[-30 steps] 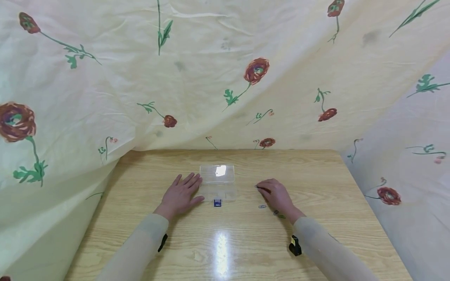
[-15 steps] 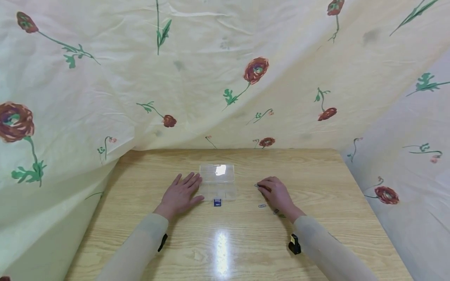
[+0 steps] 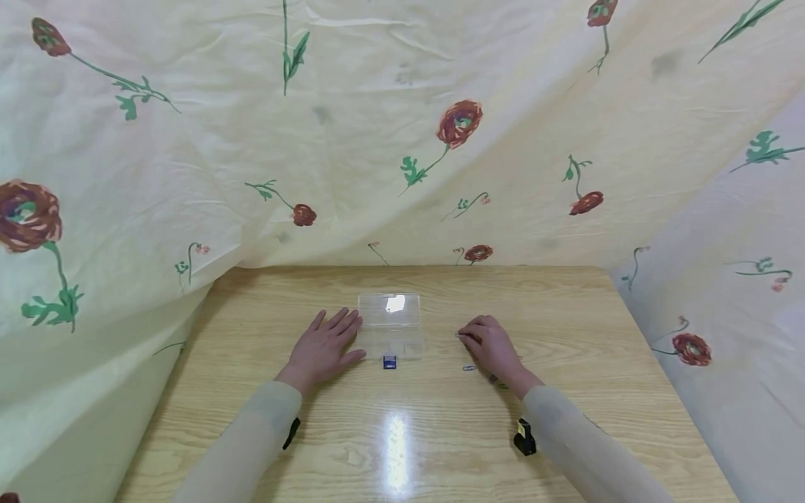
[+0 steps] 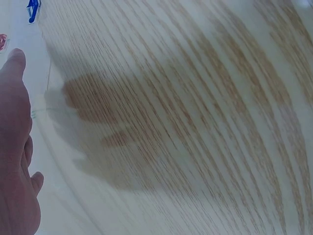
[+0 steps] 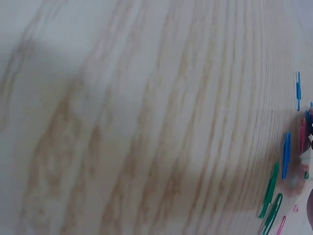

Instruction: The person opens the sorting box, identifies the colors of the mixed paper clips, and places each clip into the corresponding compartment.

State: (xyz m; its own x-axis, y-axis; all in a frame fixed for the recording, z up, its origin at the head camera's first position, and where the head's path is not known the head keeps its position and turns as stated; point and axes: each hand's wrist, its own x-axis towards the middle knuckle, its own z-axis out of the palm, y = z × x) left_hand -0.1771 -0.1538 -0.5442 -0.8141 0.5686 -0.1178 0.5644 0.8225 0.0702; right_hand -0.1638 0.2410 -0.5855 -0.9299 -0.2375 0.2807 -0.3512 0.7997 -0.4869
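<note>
My left hand (image 3: pixel 321 354) lies flat with fingers spread, beside the left edge of an open clear plastic box (image 3: pixel 391 342); its fingertips reach that edge. In the left wrist view the left hand (image 4: pixel 14 147) shows at the left border. A blue latch (image 3: pixel 389 362) sits at the box's front; the left wrist view catches this blue latch (image 4: pixel 33 10) too. To the right of the box, my right hand (image 3: pixel 495 347) pinches a small paper clip (image 3: pixel 457 334) between thumb and fingers, low over the table. The clip's colour is too small to tell.
A blue paper clip (image 3: pixel 469 368) lies left of the right wrist. In the right wrist view are more clips: a blue paper clip (image 5: pixel 286 155), a green paper clip (image 5: pixel 269 191) and a pink paper clip (image 5: pixel 280 226). A flowered cloth (image 3: pixel 352 140) hangs behind the wooden table (image 3: pixel 283 286).
The right hand has shifted very slightly, its fingertips staying at the paper clip. My left hand and the box have kept their places.
</note>
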